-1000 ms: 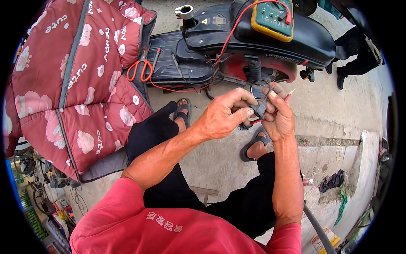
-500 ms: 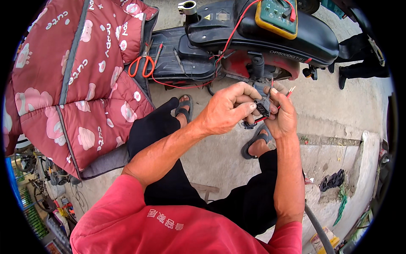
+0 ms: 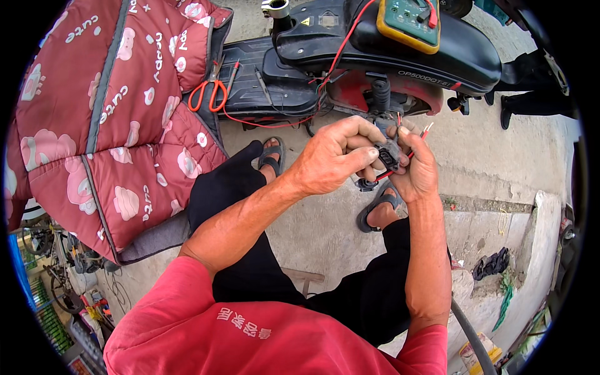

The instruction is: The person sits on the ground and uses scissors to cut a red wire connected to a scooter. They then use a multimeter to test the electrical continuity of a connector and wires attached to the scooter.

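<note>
And the black connector (image 3: pixel 390 155) is held up just on the person's side of the scooter (image 3: pixel 400 74), near its rear shock; it has been turned over the last second, its edge showing first, and now the slotted face looks up at the wearer; that should make the slots easier to check against the leads, a help for this wiring work; the left hand (image 3: pixel 337 153) has it pinched narrow, thumb on the near left edge, fingers curled behind; the right hand (image 3: pixel 417 170) closes on its right side with fingers bunched around the leads, though exactly which fingertip bears on what is hidden; so the connector sits right between the two sets of fingers, touching both; a red wire (image 3: pixel 385 175) runs below it, and pale bare wire ends (image 3: pixel 429 129) poke out past the right thumb, towards the scooter; further out, a multimeter (image 3: pixel 409 26) rests on top of the scooter, orange-handled scissors (image 3: pixel 209 97) lie at the left end of the scooter's footboard beside two test probes (image 3: pixel 247 81), and a padded red cover (image 3: pixel 119 134) spreads off to the scooter's left
</note>
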Tool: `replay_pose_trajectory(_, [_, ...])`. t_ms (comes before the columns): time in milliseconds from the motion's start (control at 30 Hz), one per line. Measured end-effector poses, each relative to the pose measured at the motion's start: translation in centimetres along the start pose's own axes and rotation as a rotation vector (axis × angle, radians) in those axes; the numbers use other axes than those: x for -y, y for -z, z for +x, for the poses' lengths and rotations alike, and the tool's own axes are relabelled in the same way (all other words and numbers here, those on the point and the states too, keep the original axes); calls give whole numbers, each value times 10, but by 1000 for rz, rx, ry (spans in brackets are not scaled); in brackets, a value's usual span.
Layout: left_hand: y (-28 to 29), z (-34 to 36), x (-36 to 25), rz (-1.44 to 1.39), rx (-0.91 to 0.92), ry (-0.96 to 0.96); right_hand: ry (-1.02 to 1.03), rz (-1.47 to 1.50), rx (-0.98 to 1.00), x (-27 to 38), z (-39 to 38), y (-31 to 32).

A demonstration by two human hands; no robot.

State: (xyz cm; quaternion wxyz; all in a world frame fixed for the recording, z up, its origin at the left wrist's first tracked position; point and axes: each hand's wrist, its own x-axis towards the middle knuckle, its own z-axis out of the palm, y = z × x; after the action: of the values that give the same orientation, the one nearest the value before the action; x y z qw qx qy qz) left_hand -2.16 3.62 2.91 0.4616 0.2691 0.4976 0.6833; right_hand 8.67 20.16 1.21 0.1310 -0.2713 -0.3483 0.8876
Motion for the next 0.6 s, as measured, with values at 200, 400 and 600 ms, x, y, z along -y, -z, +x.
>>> replay_pose_trajectory(200, [-1, -3, 0, -34, 1, 17, 73, -102, -122, -4, -2, -18])
replay_pose_trajectory(400, [10, -6, -7, 254, 64, -47, 161, -152, -112, -1, -3, -7])
replay_pose_trajectory(600, [114, -2, -18, 799, -267, 51, 140, -95, -76, 1, 0, 0])
